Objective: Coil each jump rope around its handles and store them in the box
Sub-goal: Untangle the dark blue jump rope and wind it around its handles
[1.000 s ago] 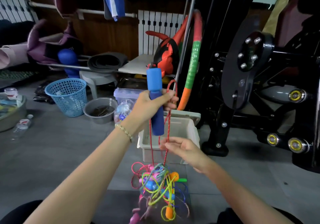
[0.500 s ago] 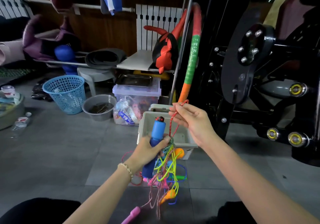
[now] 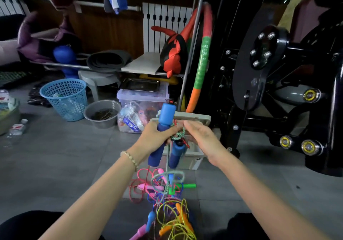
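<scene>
In front of the pale box (image 3: 193, 159), just above its open top, the left hand (image 3: 156, 139) is wrapped round a blue handle (image 3: 166, 116), fingers curled about its narrower lower part so that the thick end stands up past the box's far rim. The right hand (image 3: 201, 137) is beside it, over the box, thumb and fingertips pinched together on the red cord (image 3: 185, 144) where it meets the left hand's fingers. A grey-green cord (image 3: 178, 136) is knotted into that spot too, and how the two strands cross cannot be told. A second blue handle (image 3: 176, 155) hangs below the knot, against the box's near wall. On the floor on the near side of the box lies a heap of jump ropes (image 3: 168, 191), pink, green, blue, yellow and orange, with the grey-green cord trailing down into it. Left of the box stand a clear storage tub (image 3: 143, 96), a grey bowl (image 3: 102, 114) and, farther left, a blue mesh basket (image 3: 65, 98). Behind the box a padded hoop (image 3: 202, 63) leans upright, and to the box's right stands a black exercise machine (image 3: 259, 63).
</scene>
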Demonstrator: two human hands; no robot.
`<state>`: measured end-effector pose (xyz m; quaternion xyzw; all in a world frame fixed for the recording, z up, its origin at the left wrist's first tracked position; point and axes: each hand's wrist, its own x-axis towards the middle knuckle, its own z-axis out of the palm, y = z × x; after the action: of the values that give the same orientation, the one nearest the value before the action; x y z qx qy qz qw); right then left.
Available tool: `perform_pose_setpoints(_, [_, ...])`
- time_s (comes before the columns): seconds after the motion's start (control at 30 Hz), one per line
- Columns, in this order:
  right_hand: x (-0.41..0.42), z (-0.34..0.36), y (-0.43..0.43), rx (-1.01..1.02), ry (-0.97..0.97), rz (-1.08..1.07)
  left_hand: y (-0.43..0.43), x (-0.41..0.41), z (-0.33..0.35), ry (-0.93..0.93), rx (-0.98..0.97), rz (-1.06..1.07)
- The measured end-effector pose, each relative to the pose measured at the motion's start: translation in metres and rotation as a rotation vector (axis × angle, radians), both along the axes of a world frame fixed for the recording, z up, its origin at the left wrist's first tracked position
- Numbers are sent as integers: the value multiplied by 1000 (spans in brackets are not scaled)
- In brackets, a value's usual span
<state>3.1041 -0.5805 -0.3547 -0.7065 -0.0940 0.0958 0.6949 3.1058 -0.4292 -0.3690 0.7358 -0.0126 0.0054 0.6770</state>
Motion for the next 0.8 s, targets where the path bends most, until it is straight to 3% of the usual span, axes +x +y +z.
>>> perform_pose_setpoints(0.13, [0, -1, 2, 55, -62, -67, -2, -1, 2, 25, 52, -61])
perform_pose_setpoints(0.23, [2, -5, 5, 46, 26, -88, -3, -4, -2, 17, 96, -76])
perform_pose_setpoints(0.37, [4, 0, 2, 263, 186, -99, 0, -11, -6, 49, 71, -80])
perform_pose_setpoints(0.53, [-2, 3, 3, -33, 113, -74, -4, -17, -7, 28, 61, -61])
perform_pose_setpoints(0.63, [-4, 0, 1, -36, 107, -125, -4, -15, -6, 16, 21, -46])
perform_pose_setpoints(0.8, [-6, -4, 0, -81, 111, -16, 1, -16, -5, 20, 84, -93])
